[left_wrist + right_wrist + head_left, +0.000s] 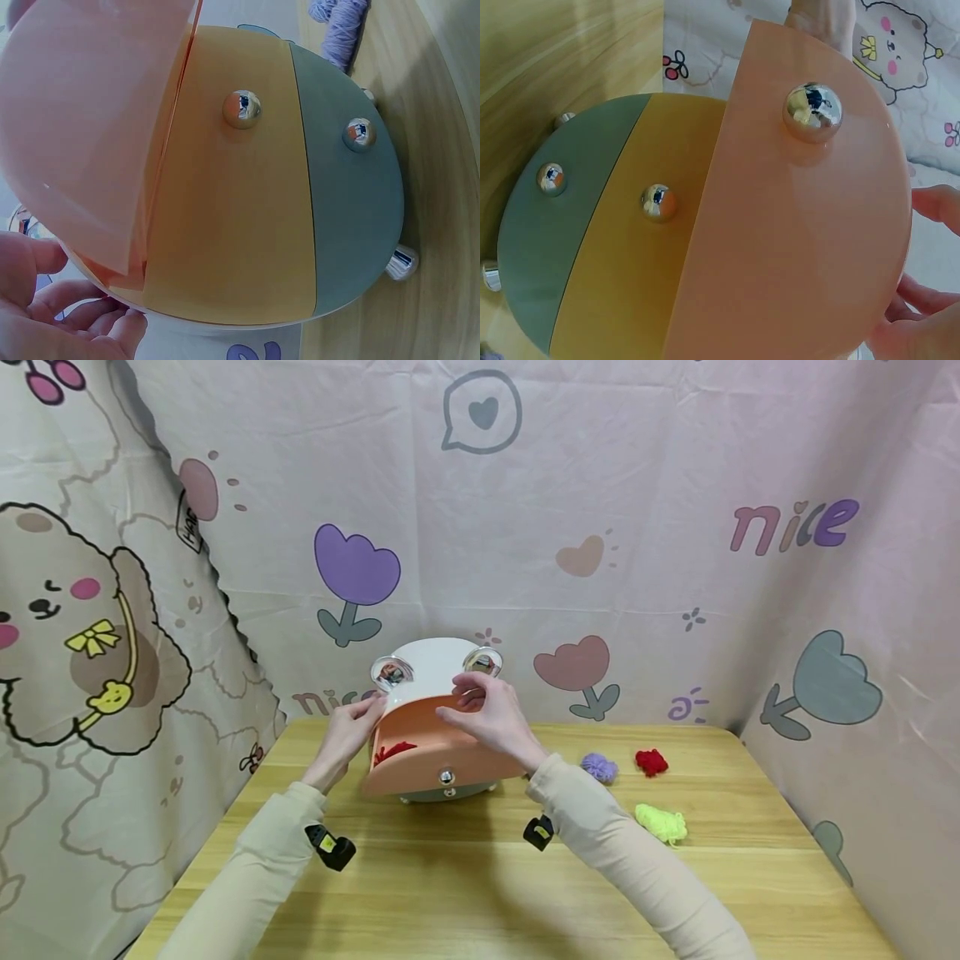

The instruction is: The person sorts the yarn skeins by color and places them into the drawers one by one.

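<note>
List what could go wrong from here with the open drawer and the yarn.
1. Snag: red yarn sits near the left side of the open peach drawer, so a strand might catch if the drawer is shut.
2. Pinch: the right hand is at the drawer opening; closing now could trap fingers against the cabinet.
3. Sweep: the right sleeve is close to the yellow-green yarn, which a careless arm move might drag.

A peach drawer [408,770] is hiding part of the red yarn [395,750] inside it and, from the head camera, the yellow drawer [232,202] below, while wrist-view edges are cutting off the left hand [56,319], right hand [926,315] and lavender yarn [345,34].
</note>
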{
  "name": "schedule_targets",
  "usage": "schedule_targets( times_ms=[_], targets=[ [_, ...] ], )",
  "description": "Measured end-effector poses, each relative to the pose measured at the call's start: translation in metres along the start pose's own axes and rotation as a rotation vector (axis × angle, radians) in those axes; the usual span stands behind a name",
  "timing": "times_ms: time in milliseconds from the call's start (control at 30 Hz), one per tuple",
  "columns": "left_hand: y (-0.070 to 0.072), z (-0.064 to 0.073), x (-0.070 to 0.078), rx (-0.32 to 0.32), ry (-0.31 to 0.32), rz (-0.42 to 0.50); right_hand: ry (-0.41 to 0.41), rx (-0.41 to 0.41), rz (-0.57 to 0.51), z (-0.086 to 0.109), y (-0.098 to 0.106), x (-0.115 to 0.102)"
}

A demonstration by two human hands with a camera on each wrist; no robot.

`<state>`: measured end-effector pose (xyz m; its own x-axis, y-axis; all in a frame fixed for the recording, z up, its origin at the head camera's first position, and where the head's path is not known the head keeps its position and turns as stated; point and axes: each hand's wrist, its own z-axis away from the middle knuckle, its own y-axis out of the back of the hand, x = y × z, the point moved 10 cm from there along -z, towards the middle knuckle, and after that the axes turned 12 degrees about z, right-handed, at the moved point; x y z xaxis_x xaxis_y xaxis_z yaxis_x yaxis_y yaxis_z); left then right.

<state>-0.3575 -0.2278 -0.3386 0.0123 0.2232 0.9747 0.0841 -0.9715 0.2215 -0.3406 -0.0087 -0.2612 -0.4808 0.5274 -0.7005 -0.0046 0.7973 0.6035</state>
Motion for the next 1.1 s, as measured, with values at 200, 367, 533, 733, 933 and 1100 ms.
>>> schedule_targets(
  times_ms=[200, 367, 533, 733, 933, 1100],
  targets=[
    [0.0, 0.0, -0.001, -0.003, 0.004, -0.003, -0.01, 0.033, -0.022, 0.001, 0.007, 0.011],
    [0.0, 0.0, 0.0, -0.005, 0.003, -0.004, -0.001, 0.101, -0.049, 0.002, 0.023, 0.026],
    [0.0, 0.0, -0.001, -0.003, 0.005, -0.01, -0.013, 0.167, -0.078, 0.003, 0.043, 0.045],
    [0.0, 0.0, 0.0, 0.0, 0.0, -0.013, -0.068, 0.256, -0.106, 0.008, 0.074, 0.076],
    [-0.001, 0.0, -0.001, -0.002, 0.002, -0.004, -0.108, 0.352, -0.135, 0.019, 0.106, 0.117],
    [0.0, -0.001, -0.001, 0.006, -0.005, -0.002, -0.147, 0.41, -0.148, 0.028, 0.127, 0.157]
  ],
)
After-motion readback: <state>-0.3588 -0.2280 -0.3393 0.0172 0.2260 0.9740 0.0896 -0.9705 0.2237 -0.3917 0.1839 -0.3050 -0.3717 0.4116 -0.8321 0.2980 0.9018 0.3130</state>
